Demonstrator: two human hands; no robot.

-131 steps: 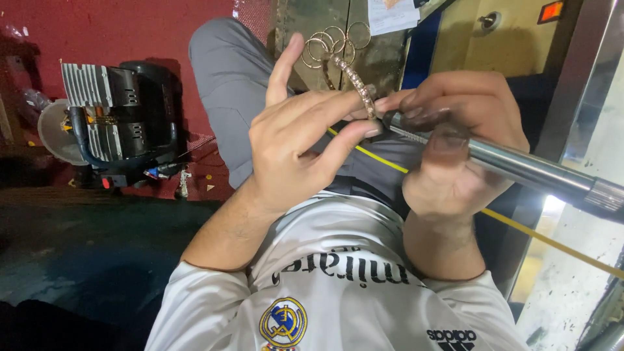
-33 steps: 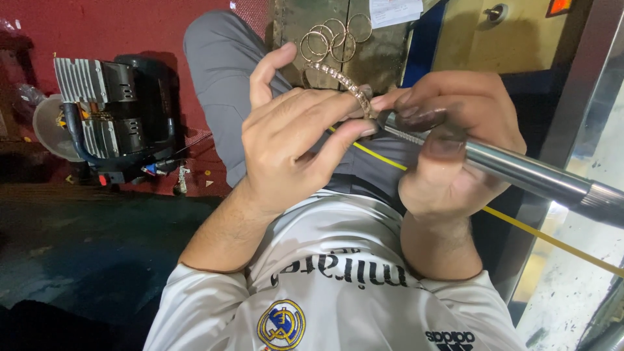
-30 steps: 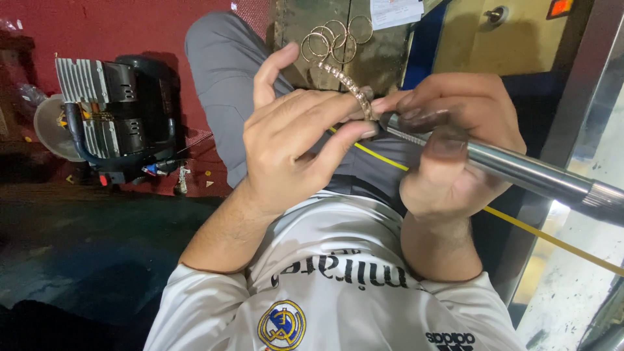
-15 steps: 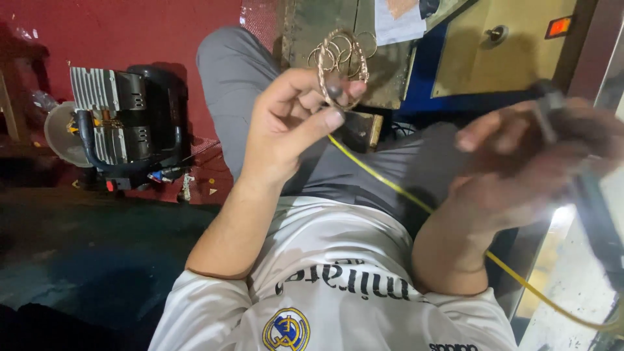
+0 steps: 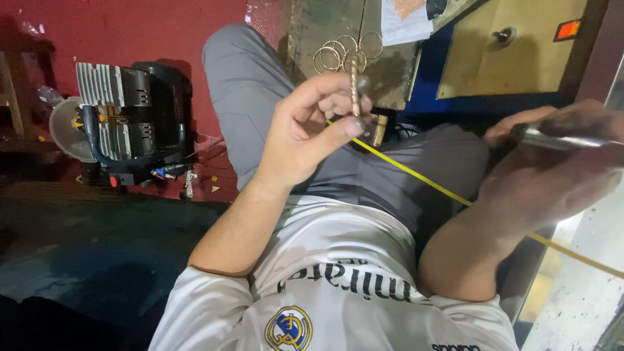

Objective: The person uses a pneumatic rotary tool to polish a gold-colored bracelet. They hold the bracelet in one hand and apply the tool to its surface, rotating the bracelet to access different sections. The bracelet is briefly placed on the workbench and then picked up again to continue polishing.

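Left hand pinching a thin twisted coppery rod topped with wire rings above the grey-trousered lap, right hand clenched around a blurred metal tool, yellow cord between, black compressor aside

White paper sheet, printed, with orange-brown patch at top: lies at top edge of view, on grimy dark metal plate, overlapping plate's right side. Small orange-red rectangular label: right of sheet, on upper right corner of tan panel. Tan panel sits right of plate, blue surface below it. No screens, no packages visible. Print on sheet too small to resolve.
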